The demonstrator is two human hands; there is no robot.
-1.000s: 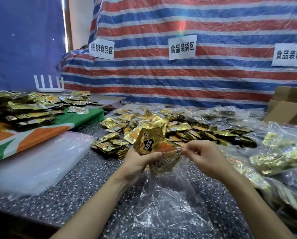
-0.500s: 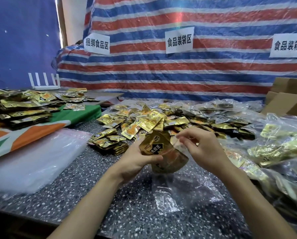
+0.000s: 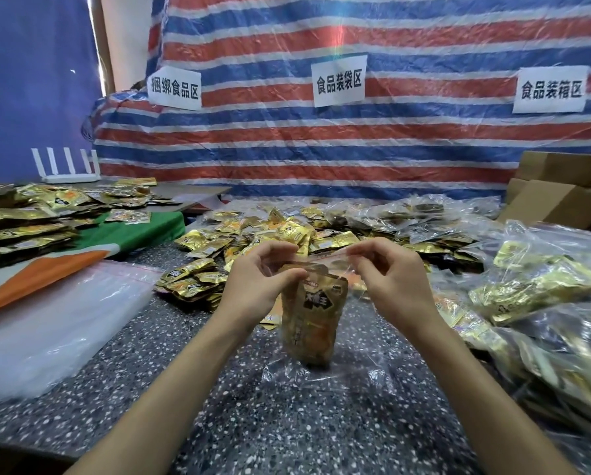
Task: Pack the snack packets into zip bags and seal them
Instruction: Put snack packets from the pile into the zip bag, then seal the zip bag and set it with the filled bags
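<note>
Packets (image 3: 313,317) now hang inside the zip bag (image 3: 335,258); left hand (image 3: 253,289) and right hand (image 3: 393,282) curl their fingers, pinching its top edge.

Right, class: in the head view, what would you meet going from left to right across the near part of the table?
Stack of clear bags → left hand → zip bag → right hand → pile of filled bags.

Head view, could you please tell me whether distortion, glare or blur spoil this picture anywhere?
Head view: wide-angle distortion bows the striped tarp; a faint rainbow flare streaks above the middle sign; glare glints on the filled bags at right; the snack packet inside the zip bag, pinched by left hand and right hand, looks fairly sharp.
</note>
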